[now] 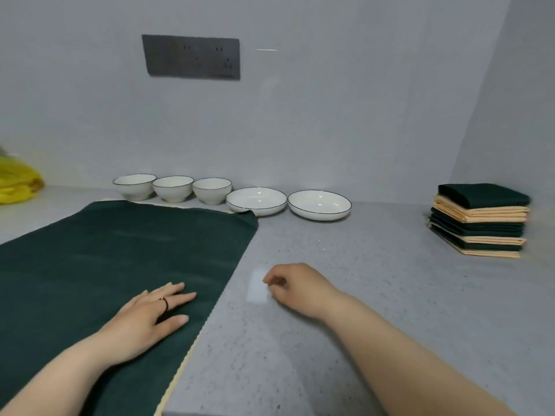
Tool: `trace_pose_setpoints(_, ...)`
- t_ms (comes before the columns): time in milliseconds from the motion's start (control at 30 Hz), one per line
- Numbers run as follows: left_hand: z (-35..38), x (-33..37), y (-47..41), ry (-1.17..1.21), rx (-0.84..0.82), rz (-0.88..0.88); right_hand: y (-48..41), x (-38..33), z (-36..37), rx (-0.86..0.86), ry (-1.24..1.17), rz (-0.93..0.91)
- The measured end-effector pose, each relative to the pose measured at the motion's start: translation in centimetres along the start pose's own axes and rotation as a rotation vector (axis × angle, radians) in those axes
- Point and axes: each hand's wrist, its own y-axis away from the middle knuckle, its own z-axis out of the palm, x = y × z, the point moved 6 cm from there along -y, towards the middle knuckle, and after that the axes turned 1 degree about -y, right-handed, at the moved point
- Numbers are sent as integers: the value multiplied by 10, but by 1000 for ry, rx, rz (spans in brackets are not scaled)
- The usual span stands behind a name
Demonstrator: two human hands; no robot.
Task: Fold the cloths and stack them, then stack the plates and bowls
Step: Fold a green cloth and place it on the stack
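Fig. We are pressing the left hand (150, 310) flat, fingers straight, on the cloth (120, 250) spread beneath and ahead of it. The right hand (295, 288), loosely curled and empty, is hovering just right of the cloth's edge; pinching that edge squarely should keep the fold even.

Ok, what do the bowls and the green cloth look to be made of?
Bowls: likely glazed ceramic, smooth glossy white with a thin dark rim line. Green cloth: looks like soft matte towelling, perhaps microfibre, with a fuzzy nap and a beige underside showing at its edge.
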Motion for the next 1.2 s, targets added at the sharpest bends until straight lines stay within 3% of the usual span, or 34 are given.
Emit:
trace_pose_setpoints(167, 3, 0, -12, -92, -5, -54, 6, -35, 20, -29, -23, -93)
trace_pose_setpoints(400, 3, 6, -30, -78, 11, -107, 30, -102, 73, -214, -27, -441)
trace_pose_setpoints(667, -2, 3, -29, 38, 72, -121, 26, -107, 79, -53, -31, -435)
trace_pose_setpoints(867, -13, -1, -14, 334, 89, -123, 29, -109, 80, -71, 0, -416)
trace_pose_setpoints(1033, -11, -15, 18, 168, 53, -85, 42, -97, 77, -264, 62, -349)
trace_pose_setpoints(1200, -7, -11, 25, -26, 94, -77, 55, -112, 79, -173, 248, -507)
